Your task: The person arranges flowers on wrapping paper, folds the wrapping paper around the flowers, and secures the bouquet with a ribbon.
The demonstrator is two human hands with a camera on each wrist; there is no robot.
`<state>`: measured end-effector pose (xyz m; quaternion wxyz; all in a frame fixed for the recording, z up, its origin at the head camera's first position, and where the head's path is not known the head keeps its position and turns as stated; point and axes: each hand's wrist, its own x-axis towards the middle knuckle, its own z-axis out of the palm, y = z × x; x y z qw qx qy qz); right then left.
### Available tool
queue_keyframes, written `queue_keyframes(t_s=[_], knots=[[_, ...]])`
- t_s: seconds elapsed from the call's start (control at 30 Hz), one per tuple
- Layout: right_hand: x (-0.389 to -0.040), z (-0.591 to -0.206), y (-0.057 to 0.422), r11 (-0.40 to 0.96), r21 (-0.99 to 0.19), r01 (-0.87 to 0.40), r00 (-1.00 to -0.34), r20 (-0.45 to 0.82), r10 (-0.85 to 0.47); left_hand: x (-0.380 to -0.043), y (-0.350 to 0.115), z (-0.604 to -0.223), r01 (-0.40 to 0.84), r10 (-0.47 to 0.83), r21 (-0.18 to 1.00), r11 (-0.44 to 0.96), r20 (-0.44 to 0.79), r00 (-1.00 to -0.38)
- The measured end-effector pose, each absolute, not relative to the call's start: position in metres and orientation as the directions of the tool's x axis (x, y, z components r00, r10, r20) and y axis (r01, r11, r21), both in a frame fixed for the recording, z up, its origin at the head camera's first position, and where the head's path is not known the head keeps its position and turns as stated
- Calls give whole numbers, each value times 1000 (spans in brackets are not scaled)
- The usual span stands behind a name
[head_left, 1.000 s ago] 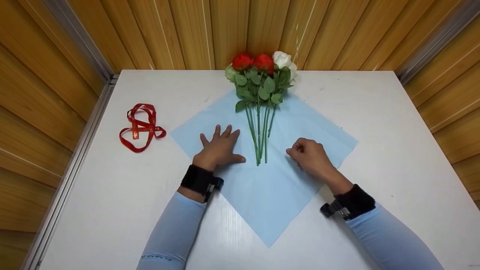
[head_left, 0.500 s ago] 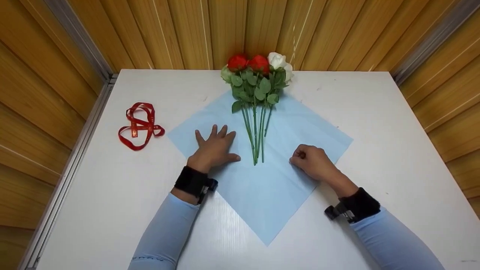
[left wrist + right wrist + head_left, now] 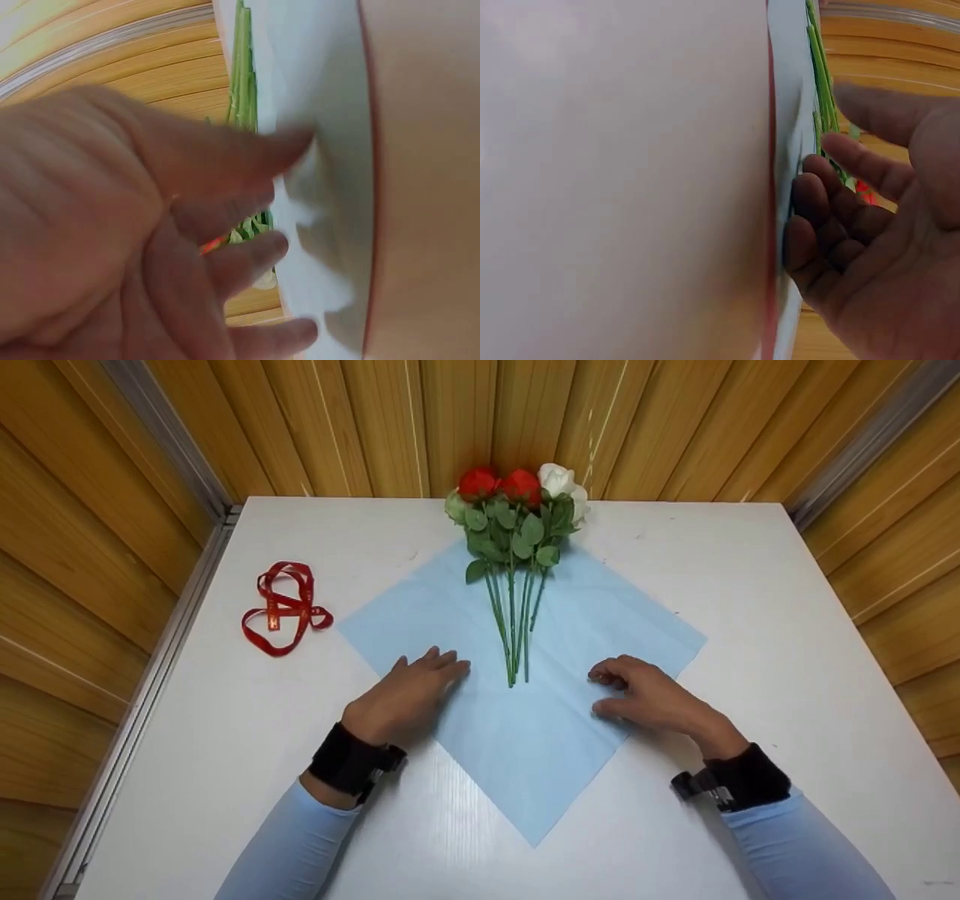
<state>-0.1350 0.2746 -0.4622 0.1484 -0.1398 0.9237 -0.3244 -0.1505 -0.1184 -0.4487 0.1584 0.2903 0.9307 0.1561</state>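
Note:
A bouquet of red and white roses [image 3: 514, 521] lies on a light blue square sheet [image 3: 525, 765], its green stems pointing toward the person. Left of the stems, my left hand [image 3: 409, 690] is over the sheet's left part with fingers extended and nothing in its grasp. In the left wrist view, the thumb and fingertips [image 3: 259, 251] are spread apart near the sheet. My right hand [image 3: 649, 694] is at the sheet's right side, thumb apart from loosely bent fingers. The right wrist view shows some fingertips [image 3: 801, 232] by the sheet, with nothing held.
A loosely looped red ribbon [image 3: 289, 611] with printed marks lies to the left on the white table [image 3: 187, 765]. Wood-panelled walls [image 3: 457, 427] enclose the table's back and sides. The flower heads reach its rear edge.
My left hand has drawn back toward the person, and its spread fingers have come closer together. My right hand has shifted slightly right and nearer, its thumb and fingers parting. The roses remain in place.

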Motion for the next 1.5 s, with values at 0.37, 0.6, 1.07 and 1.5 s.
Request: queue_keyframes(t_s=[0.37,0.6,1.07,1.5], knots=[[-121,-460,301,786,-576,-222,-848,-284,-447,-150,-122,-459,441,605,474,762,-278,-746],[-122,-465,298,783,-570,-248,-886,-194,-422,-152,-121,-458,397,590,511,762,-296,-752],[-127,-466,297,801,-526,-287,-911,-109,-398,-152,-120,-459,414,561,504,758,-180,-808],[-123,-467,302,760,-587,-278,-855,-209,-474,-152,-116,-456,356,507,540,763,-157,-848]])
